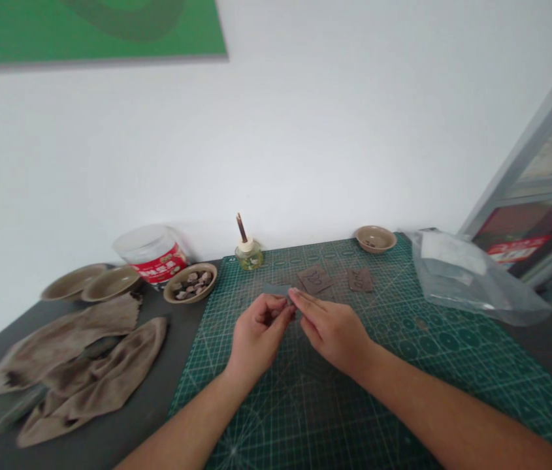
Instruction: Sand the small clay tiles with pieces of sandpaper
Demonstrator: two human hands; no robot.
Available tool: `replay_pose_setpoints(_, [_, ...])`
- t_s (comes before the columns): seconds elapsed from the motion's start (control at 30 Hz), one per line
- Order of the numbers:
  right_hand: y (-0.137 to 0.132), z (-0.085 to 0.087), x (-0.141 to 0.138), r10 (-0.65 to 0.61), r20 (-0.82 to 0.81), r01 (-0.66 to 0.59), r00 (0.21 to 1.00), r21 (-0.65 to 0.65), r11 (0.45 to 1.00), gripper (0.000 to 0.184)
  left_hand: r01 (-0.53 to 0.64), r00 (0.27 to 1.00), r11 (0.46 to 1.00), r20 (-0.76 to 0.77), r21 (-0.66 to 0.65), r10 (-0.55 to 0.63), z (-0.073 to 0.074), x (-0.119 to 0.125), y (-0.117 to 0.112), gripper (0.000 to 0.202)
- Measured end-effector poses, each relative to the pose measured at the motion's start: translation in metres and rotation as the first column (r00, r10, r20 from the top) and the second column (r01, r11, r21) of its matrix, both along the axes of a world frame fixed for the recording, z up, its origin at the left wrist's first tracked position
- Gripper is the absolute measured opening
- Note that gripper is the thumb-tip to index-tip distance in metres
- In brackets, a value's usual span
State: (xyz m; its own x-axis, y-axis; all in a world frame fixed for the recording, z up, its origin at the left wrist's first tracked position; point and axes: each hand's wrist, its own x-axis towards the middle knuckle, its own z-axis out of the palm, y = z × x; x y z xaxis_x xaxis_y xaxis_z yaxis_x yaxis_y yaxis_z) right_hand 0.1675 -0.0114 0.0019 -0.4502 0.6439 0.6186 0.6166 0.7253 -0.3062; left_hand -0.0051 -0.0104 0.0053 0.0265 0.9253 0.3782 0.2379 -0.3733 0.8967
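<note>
My left hand [257,331] is closed, thumb and fingers pinching a small grey piece [290,301] whose kind I cannot make out. Against it, from the other side, press the fingertips of my right hand [333,331], its fingers held together and partly curled. Fingers hide most of the piece. Just behind the hands lies a grey-blue strip [274,288] on the green cutting mat [276,405]. Farther back are a brown square sheet [313,279] with dark marks on it and a smaller marked brown sheet [360,280].
At left stand a bowl of small pieces [191,285], a red-labelled plastic tub [155,254], two brown bowls [72,282] and crumpled brown cloths [84,365]. A small glass bottle [249,254] and another bowl [376,239] sit by the wall. A clear plastic bag [471,274] lies right.
</note>
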Motion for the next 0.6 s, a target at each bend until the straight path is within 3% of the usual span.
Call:
replay_pose_setpoints(0.23, [0.005, 0.001, 0.006, -0.086, -0.066, 0.083, 0.994, -0.047, 0.995, 0.045, 0.011, 0.998, 0.997, 0.056, 0.083, -0.016, -0.003, -0.001, -0.001, 0.010])
replay_pose_setpoints(0.33, [0.000, 0.002, 0.004, -0.055, -0.122, 0.056, 0.991, 0.005, 0.998, 0.049, 0.012, 0.999, 0.998, 0.039, 0.068, -0.015, -0.004, -0.002, -0.001, 0.012])
replay_pose_setpoints(0.47, [-0.004, 0.002, -0.001, 0.042, -0.070, -0.038, 0.997, 0.046, 0.998, 0.051, 0.017, 1.000, 0.999, -0.011, 0.028, -0.016, -0.003, -0.002, 0.000, 0.012])
replay_pose_setpoints(0.6, [-0.004, 0.001, -0.003, 0.022, -0.046, -0.021, 0.999, 0.035, 0.999, 0.051, 0.049, 0.999, 0.999, 0.025, -0.008, -0.049, -0.002, -0.001, -0.001, 0.016])
